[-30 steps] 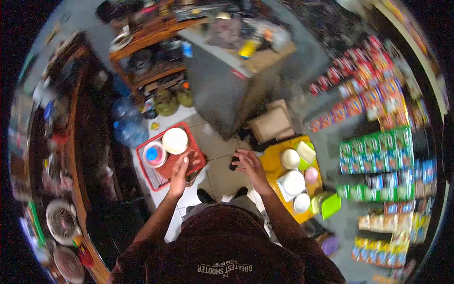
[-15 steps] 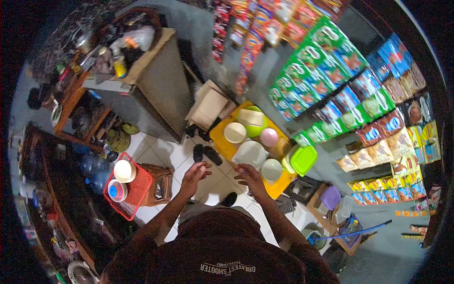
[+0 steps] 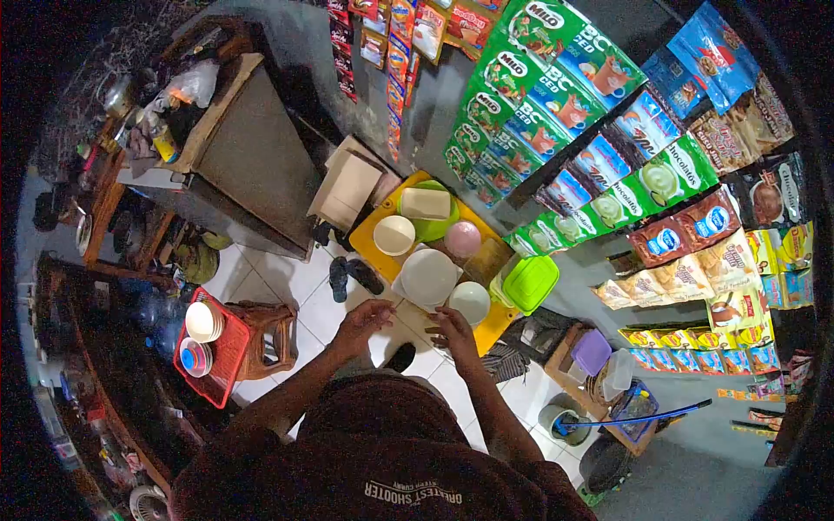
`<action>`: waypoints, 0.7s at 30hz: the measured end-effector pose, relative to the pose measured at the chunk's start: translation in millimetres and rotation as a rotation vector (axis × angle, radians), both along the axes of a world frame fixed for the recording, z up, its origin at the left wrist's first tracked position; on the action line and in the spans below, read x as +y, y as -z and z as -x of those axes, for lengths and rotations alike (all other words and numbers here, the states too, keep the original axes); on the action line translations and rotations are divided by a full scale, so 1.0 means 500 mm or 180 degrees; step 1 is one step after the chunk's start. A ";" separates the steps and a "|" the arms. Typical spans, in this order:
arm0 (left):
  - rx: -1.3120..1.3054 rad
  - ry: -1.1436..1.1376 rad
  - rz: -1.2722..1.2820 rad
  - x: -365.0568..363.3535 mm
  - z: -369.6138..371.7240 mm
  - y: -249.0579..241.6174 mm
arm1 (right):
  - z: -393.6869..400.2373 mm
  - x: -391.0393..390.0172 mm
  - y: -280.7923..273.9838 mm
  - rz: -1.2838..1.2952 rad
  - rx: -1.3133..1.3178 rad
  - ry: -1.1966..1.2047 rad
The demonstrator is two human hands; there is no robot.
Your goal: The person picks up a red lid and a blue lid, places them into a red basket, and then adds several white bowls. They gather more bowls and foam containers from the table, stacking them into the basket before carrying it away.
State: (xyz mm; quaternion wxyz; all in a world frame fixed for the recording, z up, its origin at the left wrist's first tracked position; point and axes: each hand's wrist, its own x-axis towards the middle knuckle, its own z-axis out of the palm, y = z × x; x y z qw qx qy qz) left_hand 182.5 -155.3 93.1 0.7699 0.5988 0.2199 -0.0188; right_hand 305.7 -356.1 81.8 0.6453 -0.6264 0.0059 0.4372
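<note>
My left hand (image 3: pixel 362 326) is raised in front of my body, fingers slightly bent and apart, with nothing visible in it. Across a small gap, my right hand (image 3: pixel 453 331) faces it with its fingers spread, also holding nothing that I can see. Just beyond both hands stands a yellow table (image 3: pixel 369 236). On it are a large white round dish (image 3: pixel 429 276), a white bowl (image 3: pixel 469 302) nearest my right hand, a cream bowl (image 3: pixel 394 235), a pink bowl (image 3: pixel 462 239) and a green container (image 3: pixel 531 284).
To the left, a red basket (image 3: pixel 215 382) holds stacked cream bowls (image 3: pixel 205 322) and a small blue-and-pink stack (image 3: pixel 195 357) on a wooden stool (image 3: pixel 271 341). Hanging sachets (image 3: pixel 539 95) cover the right wall. Dark slippers (image 3: pixel 352 278) lie on the tiles. A grey cabinet (image 3: pixel 252 165) stands behind.
My view has turned, so the table, basket and cabinet sit further left in it. The picture is sharper. Both hands stay raised and apart, with little change in pose.
</note>
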 end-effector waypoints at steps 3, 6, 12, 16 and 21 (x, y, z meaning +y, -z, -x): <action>0.0180 -0.0022 0.0155 0.021 -0.016 0.002 | -0.004 0.039 0.014 -0.0001 0.0036 -0.0141; 0.0174 -0.0096 0.0288 0.056 -0.025 0.044 | -0.013 0.070 0.033 -0.0014 0.0042 -0.0466; 0.0317 -0.0150 0.0657 0.159 -0.043 0.099 | -0.060 0.159 0.116 0.0736 0.0552 -0.0486; 0.0601 -0.0248 0.0991 0.249 -0.072 0.192 | -0.072 0.231 0.168 0.0476 0.0677 -0.0131; 0.0481 -0.0214 0.0169 0.341 -0.110 0.443 | -0.084 0.324 0.301 0.0822 0.0709 -0.0127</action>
